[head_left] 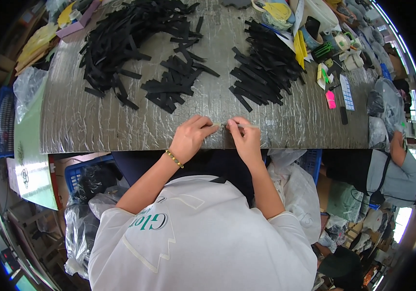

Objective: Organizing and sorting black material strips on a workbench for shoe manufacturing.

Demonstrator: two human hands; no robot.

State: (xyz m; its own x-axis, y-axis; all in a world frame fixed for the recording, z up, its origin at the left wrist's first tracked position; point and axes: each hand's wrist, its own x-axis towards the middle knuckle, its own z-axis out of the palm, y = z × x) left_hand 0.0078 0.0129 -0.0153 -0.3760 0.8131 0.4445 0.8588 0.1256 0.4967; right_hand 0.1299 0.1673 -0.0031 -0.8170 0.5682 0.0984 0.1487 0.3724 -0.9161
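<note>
Close to the table's front edge, my left hand (pixel 192 137) and my right hand (pixel 247 140) face each other with fingertips nearly meeting. Each has thumb and fingers pinched together. Between them shows a bit of a small pale item (pixel 222 125), too small to name. Beyond my hands lie loose piles of short black fabric strips: a large heap (pixel 116 41) at the far left, a smaller bunch (pixel 171 80) in the middle, and a flatter pile (pixel 266 70) to the right.
The table (pixel 169 138) has a wrinkled clear covering. At right lie a pink piece (pixel 330 100), a white-and-blue card (pixel 347 92) and a yellow sheet (pixel 299 50). Blue crates (pixel 74 177) with plastic bags stand below the front edge. Another person (pixel 392 174) is at the right.
</note>
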